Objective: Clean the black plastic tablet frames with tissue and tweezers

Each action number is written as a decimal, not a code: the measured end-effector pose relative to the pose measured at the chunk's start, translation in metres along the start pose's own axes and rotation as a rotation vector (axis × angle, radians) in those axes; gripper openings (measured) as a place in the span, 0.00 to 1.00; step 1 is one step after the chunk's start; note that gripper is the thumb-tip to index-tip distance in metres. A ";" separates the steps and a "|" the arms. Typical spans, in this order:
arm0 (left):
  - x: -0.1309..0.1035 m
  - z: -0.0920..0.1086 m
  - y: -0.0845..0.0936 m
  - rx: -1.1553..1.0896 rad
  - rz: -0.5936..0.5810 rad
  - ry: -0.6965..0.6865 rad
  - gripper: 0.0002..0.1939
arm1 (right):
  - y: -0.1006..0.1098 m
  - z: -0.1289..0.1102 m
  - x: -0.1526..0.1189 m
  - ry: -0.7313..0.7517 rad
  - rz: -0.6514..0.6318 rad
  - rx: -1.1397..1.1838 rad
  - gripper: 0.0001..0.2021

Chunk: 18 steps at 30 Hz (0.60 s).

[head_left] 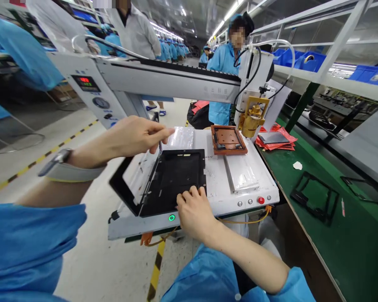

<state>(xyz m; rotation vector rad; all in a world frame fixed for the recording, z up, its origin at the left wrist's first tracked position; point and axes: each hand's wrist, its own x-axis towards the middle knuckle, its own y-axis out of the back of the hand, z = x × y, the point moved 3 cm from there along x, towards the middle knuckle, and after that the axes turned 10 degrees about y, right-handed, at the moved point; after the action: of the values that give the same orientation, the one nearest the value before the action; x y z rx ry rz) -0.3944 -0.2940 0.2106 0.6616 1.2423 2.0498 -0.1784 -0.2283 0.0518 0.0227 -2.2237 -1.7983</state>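
A black rectangular fixture (179, 170) lies on the white bed of a benchtop machine, with a black hinged frame (125, 184) tilted up along its left side. My left hand (135, 136) has its fingers closed at the far upper edge of that frame; the fingertips partly cover the grip. At the near right corner of the fixture, my right hand (195, 209) bends its fingers over the edge and touches it. Whether something small lies beneath those fingertips is hidden. Right of the fixture, a brown fixture (228, 139) sits on the machine bed (219, 184).
A brass-coloured head (253, 119) hangs from the gantry (176, 79) at the right. The front panel carries a red button (261, 200) and a green-lit button (171, 217). On the green bench (321, 243) are a black frame (315, 197) and red pouches (283, 142). A co-worker (222, 63) stands behind.
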 end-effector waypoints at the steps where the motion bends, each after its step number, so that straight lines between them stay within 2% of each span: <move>1: -0.005 -0.005 0.003 -0.002 -0.003 0.052 0.30 | -0.002 0.001 0.006 -0.018 -0.028 0.002 0.13; 6: -0.019 -0.030 0.009 -0.036 0.030 0.195 0.25 | 0.005 0.022 0.023 -0.053 -0.114 0.068 0.09; 8: -0.023 -0.036 0.013 -0.061 0.052 0.213 0.23 | 0.011 0.027 0.018 -0.045 -0.106 0.107 0.06; 11: -0.029 -0.044 0.018 -0.128 0.087 0.234 0.20 | 0.022 0.026 -0.007 -0.062 -0.044 0.158 0.08; 13: -0.031 -0.049 0.020 -0.190 0.104 0.237 0.21 | 0.032 0.020 -0.029 -0.054 0.094 0.200 0.09; 16: -0.032 -0.051 0.018 -0.274 0.112 0.217 0.32 | 0.053 0.004 -0.059 0.049 0.424 0.248 0.08; 18: -0.031 -0.049 0.014 -0.303 0.101 0.190 0.37 | 0.064 -0.006 -0.071 0.103 0.554 0.239 0.07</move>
<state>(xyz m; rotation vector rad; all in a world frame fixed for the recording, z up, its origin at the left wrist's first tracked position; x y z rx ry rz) -0.4116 -0.3503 0.1999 0.4024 0.9841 2.3670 -0.0981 -0.2065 0.1001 -0.4014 -2.0864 -1.2072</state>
